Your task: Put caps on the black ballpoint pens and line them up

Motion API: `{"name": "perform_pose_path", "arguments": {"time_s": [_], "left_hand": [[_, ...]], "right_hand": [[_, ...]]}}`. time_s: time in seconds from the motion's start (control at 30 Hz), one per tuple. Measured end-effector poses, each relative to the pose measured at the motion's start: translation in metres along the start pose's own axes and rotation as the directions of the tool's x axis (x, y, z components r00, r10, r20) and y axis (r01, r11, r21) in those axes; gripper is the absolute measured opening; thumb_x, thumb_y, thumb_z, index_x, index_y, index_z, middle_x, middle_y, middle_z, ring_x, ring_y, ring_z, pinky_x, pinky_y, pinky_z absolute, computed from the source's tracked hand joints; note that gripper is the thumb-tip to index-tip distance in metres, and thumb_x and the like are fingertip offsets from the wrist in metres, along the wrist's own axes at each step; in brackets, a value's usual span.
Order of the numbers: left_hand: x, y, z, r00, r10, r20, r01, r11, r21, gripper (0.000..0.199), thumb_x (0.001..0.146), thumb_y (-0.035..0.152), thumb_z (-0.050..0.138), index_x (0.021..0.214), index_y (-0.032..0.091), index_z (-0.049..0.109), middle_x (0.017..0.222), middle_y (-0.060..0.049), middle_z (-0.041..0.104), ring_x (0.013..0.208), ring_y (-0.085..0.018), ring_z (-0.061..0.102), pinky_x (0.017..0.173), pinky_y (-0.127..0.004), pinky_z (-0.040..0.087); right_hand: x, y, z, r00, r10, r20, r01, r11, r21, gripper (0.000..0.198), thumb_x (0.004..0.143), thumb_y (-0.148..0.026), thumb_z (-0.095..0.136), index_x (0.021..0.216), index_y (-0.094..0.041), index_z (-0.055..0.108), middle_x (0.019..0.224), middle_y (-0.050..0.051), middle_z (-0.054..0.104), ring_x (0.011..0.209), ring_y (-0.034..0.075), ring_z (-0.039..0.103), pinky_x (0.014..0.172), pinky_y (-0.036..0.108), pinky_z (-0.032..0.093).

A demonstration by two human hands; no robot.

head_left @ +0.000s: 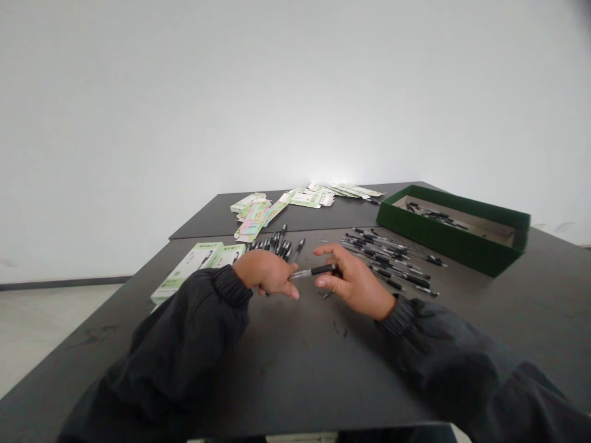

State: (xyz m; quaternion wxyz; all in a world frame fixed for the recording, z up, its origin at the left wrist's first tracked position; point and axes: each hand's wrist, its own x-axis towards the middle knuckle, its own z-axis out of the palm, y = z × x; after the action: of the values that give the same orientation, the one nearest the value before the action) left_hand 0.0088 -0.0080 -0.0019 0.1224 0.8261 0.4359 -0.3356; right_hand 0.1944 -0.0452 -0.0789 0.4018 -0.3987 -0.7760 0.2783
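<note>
A gel pen (316,271) with a clear barrel and a black end spans the gap between my hands. My left hand (268,272) is closed, back upward, with its fingertips on the pen's clear end. My right hand (353,284) has its thumb and index finger spread apart around the black end; whether its other fingers touch the pen is hidden. Just beyond my left hand lies a group of capped pens (279,243), partly covered by it. A loose pile of uncapped pens (388,255) is on the table right of my right hand.
Green-and-white pen boxes (187,271) lie left of my left hand. Flattened cartons (253,220) and more cartons (309,197) are spread at the back. A green open box (452,237) with pens inside stands at the right. Small dark bits dot the dark table (295,375).
</note>
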Motion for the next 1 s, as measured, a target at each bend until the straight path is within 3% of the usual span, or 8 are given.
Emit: {"name": "perform_pose_path", "arguments": {"time_s": [0.1,0.23,0.33,0.5,0.67,0.83,0.93,1.0], "left_hand": [[0.002,-0.004,0.002,1.0,-0.02,0.015,0.021,0.996,-0.084,0.065,0.084,0.049,0.047,0.139,0.015,0.036,0.085,-0.009,0.071,0.055,-0.019,0.061,0.051,-0.026,0.042],[0.004,-0.005,0.002,0.999,-0.009,0.051,0.016,0.991,-0.136,0.067,0.084,0.047,0.05,0.14,0.015,0.034,0.079,-0.007,0.07,0.051,-0.017,0.057,0.05,-0.026,0.041],[0.004,-0.005,0.002,0.996,-0.012,0.083,0.028,0.981,-0.19,0.069,0.084,0.046,0.051,0.142,0.015,0.03,0.087,-0.01,0.07,0.053,-0.017,0.058,0.051,-0.026,0.042],[0.005,-0.004,0.003,0.99,0.023,0.136,0.011,0.971,-0.239,0.064,0.087,0.044,0.048,0.141,0.015,0.03,0.101,-0.015,0.068,0.059,-0.017,0.06,0.054,-0.025,0.044],[0.006,-0.004,0.004,0.987,0.028,0.16,0.015,0.965,-0.262,0.062,0.086,0.044,0.049,0.139,0.016,0.032,0.102,-0.014,0.068,0.062,-0.019,0.063,0.054,-0.026,0.046],[0.005,-0.003,0.003,0.982,0.033,0.185,0.021,0.96,-0.279,0.063,0.086,0.043,0.048,0.14,0.016,0.031,0.103,-0.014,0.069,0.066,-0.019,0.064,0.057,-0.026,0.047],[0.006,-0.004,0.004,0.982,0.043,0.183,0.012,0.958,-0.287,0.057,0.087,0.042,0.048,0.136,0.016,0.037,0.102,-0.015,0.069,0.067,-0.02,0.065,0.057,-0.027,0.047],[0.006,-0.005,0.005,0.982,0.049,0.182,0.007,0.956,-0.295,0.057,0.086,0.042,0.048,0.136,0.015,0.037,0.102,-0.015,0.069,0.067,-0.021,0.065,0.057,-0.027,0.047]], "right_hand": [[-0.001,0.002,-0.002,1.0,-0.006,0.029,0.005,0.999,0.032,0.04,0.082,-0.032,0.059,0.118,-0.02,0.042,0.072,-0.003,0.056,0.06,0.011,0.051,0.056,0.023,0.037],[0.0,0.0,-0.004,0.998,-0.062,-0.013,0.06,0.994,-0.089,0.01,0.084,-0.027,0.054,0.091,-0.019,0.053,0.072,-0.001,0.056,0.063,0.011,0.048,0.06,0.023,0.036],[0.0,-0.001,-0.006,0.998,-0.067,0.004,0.067,0.987,-0.145,0.018,0.087,-0.034,0.052,0.079,-0.018,0.055,0.069,-0.001,0.055,0.064,0.011,0.049,0.06,0.024,0.034],[-0.002,-0.002,-0.008,0.997,-0.068,0.034,0.071,0.993,-0.099,0.024,0.084,-0.03,0.056,0.104,-0.018,0.05,0.07,-0.003,0.056,0.061,0.011,0.048,0.058,0.023,0.034],[0.0,-0.003,-0.009,0.997,-0.069,0.019,0.072,0.984,-0.164,0.023,0.089,-0.033,0.048,0.073,-0.017,0.052,0.064,-0.001,0.053,0.061,0.01,0.047,0.058,0.023,0.032],[-0.002,-0.005,-0.011,0.996,-0.052,0.072,0.061,0.989,-0.135,0.024,0.084,-0.029,0.055,0.104,-0.018,0.049,0.066,-0.004,0.055,0.057,0.01,0.047,0.056,0.023,0.03],[-0.002,-0.006,-0.011,0.996,-0.057,0.071,0.068,0.983,-0.173,0.007,0.085,-0.025,0.052,0.087,-0.019,0.05,0.066,-0.004,0.054,0.059,0.01,0.047,0.057,0.023,0.03],[-0.001,-0.006,-0.012,0.996,-0.053,0.066,0.066,0.975,-0.212,0.019,0.089,-0.03,0.047,0.074,-0.018,0.05,0.063,-0.003,0.052,0.058,0.01,0.046,0.056,0.023,0.029]]}}
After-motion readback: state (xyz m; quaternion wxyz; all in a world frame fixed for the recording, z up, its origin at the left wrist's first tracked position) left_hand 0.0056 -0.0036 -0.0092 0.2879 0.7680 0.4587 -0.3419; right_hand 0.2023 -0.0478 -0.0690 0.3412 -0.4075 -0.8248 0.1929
